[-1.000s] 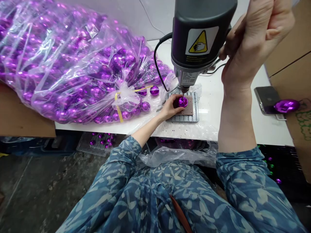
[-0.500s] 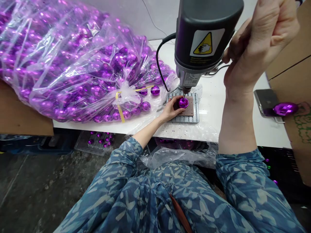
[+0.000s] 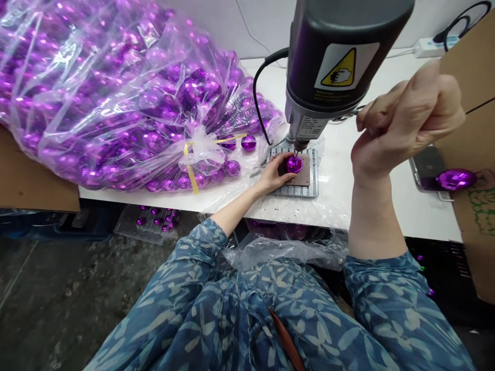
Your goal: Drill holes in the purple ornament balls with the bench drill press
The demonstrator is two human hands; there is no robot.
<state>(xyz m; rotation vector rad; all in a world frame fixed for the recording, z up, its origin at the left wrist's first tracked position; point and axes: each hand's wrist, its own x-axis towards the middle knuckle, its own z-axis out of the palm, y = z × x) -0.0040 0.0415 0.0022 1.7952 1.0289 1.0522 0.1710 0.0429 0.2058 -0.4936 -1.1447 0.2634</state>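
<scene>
My left hand pinches a shiny purple faceted ball between thumb and fingers. The ball rests on a brown board over the slotted metal base of a small drill press. The drill's tip meets the top of the ball; whether it has gone in, I cannot tell. To the right of the motor housing, my right hand is closed in a fist around the drill press lever, most of which the fingers hide.
A big clear bag of purple balls, tied with yellow ribbon, fills the left of the white table. Loose balls lie beside it. At right are a phone, a purple oval ornament and cardboard. A black cable hangs by the motor.
My right hand has come down with the lever. My left hand still holds the ball under the drill. The view has shifted slightly.
</scene>
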